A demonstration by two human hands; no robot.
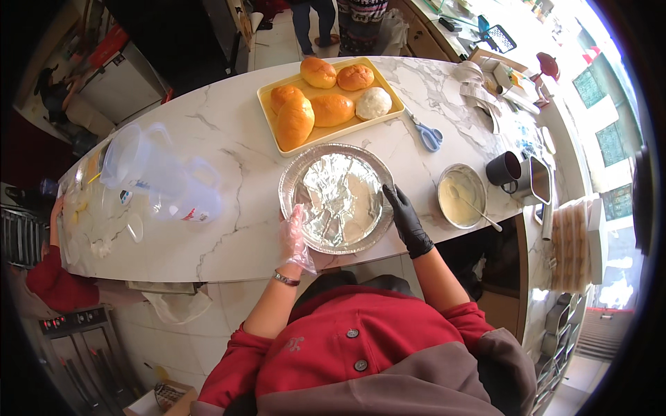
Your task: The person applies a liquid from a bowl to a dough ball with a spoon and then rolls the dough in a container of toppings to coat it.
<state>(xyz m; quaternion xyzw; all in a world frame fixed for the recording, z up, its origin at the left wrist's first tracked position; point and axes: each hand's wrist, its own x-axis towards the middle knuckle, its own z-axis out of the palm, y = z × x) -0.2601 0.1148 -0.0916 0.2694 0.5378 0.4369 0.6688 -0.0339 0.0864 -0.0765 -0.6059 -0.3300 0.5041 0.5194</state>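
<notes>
A round foil pan (361, 239) with a crinkled shiny bottom is at the front edge of the marble counter, nothing in it. My left hand (294, 239), in a clear plastic glove, grips its near left rim. On the right rim is my right hand (408, 220), in a black glove, fingers along the outer side. Just beyond the pan, a yellow tray (277, 143) carries several golden bread rolls (295, 121) and one white-coated roll (373, 103). Right of the pan stands a metal bowl (444, 208) of pale cream with a spoon (491, 222) in it.
Blue-handled scissors (429, 136) lie beside the tray. A dark mug (504, 167) and a metal container (538, 180) stand at the right. Clear plastic pitchers (194, 191) occupy the left, where another person's red sleeve (55, 277) reaches the counter (236, 243). Other people stand beyond.
</notes>
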